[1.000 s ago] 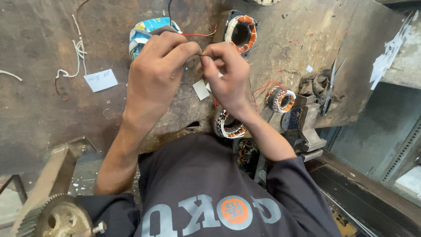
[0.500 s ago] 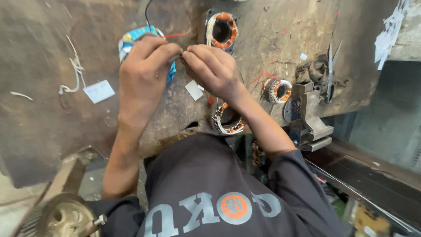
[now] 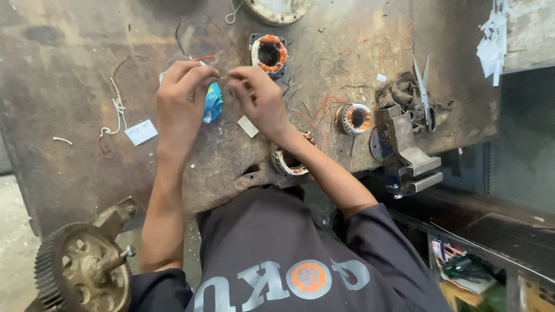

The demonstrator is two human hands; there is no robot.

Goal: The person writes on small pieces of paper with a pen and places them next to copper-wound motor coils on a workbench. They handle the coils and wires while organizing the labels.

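— What do we have between our fingers?

— Our left hand [image 3: 180,98] and right hand [image 3: 258,95] each pinch an end of a thin wire [image 3: 222,77], its long axis running straight across from one set of fingertips to the other.

— And below?

— The blue-wrapped coil [image 3: 213,103] lies on the surface [image 3: 75,63] just under our left fingers; an orange-wound stator [image 3: 269,54] sits just beyond the right ones.

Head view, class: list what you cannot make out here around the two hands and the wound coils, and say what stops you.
- Blue-wrapped coil, head view: mostly covered by the left hand.
- Thin wire between the fingertips: too fine to follow; the right hand hides its end.
- Coil at the bench edge: half under the right forearm.
- Round metal part: cut off by the top edge.
- Paper slip: writing too small.
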